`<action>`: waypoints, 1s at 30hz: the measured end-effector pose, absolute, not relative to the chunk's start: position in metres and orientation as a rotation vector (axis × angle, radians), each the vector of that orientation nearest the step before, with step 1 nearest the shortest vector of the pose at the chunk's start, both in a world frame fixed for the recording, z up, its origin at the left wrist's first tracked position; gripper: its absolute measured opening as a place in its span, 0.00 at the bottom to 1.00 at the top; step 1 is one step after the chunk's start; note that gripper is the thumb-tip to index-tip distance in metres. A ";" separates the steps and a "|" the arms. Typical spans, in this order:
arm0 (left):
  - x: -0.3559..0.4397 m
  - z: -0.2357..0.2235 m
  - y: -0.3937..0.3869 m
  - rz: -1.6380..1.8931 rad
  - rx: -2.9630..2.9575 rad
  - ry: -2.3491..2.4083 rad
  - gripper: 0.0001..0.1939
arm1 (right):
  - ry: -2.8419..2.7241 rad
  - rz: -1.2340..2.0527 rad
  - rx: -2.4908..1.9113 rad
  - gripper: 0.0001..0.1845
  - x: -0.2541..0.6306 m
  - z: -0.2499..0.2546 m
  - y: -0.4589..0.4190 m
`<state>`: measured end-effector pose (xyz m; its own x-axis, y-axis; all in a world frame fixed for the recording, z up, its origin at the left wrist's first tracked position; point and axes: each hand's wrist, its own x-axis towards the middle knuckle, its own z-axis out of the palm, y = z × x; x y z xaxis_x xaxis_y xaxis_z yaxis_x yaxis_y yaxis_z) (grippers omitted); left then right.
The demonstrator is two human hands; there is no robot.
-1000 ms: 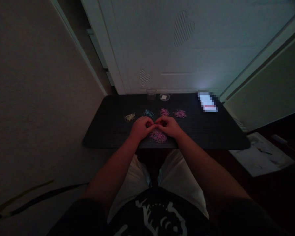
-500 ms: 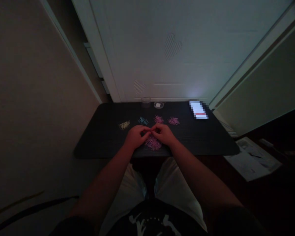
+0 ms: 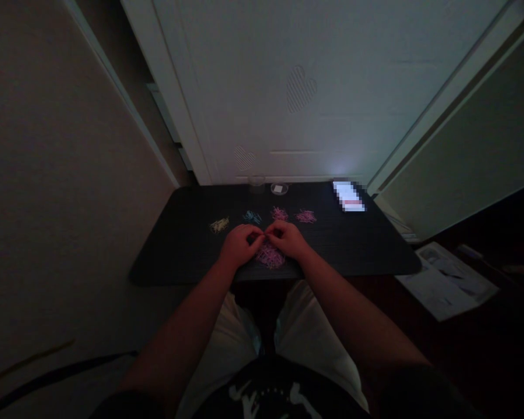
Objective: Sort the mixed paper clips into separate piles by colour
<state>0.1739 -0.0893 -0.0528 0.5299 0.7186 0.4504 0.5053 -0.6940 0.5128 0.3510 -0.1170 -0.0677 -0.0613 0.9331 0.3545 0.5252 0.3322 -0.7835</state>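
My left hand (image 3: 241,243) and my right hand (image 3: 288,237) meet at the fingertips just above a mixed pile of thin little sticks (image 3: 271,256), mostly pink and purple. Both hands are closed in a pinch; whatever lies between the fingertips is too small and dark to make out. Beyond my hands, smaller heaps lie in a row: a yellowish heap (image 3: 219,224), a blue heap (image 3: 252,217), a pink heap (image 3: 280,214) and a pinkish-purple heap (image 3: 306,216).
A clear round container (image 3: 257,184) and a clear lid with a white label (image 3: 279,189) are at the back of the dark table (image 3: 353,250). A lit phone (image 3: 348,196) lies at the back right. Behind stands a white door panel (image 3: 253,87). Papers (image 3: 448,282) lie to the right below.
The view has shifted slightly. My hands stay pinched together over the pile, with only a small movement of the fingers; the heaps look the same.
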 end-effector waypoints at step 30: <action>0.176 -0.051 -0.091 0.898 2.303 1.114 0.05 | -1.664 0.624 -1.326 0.05 0.353 -0.068 -0.119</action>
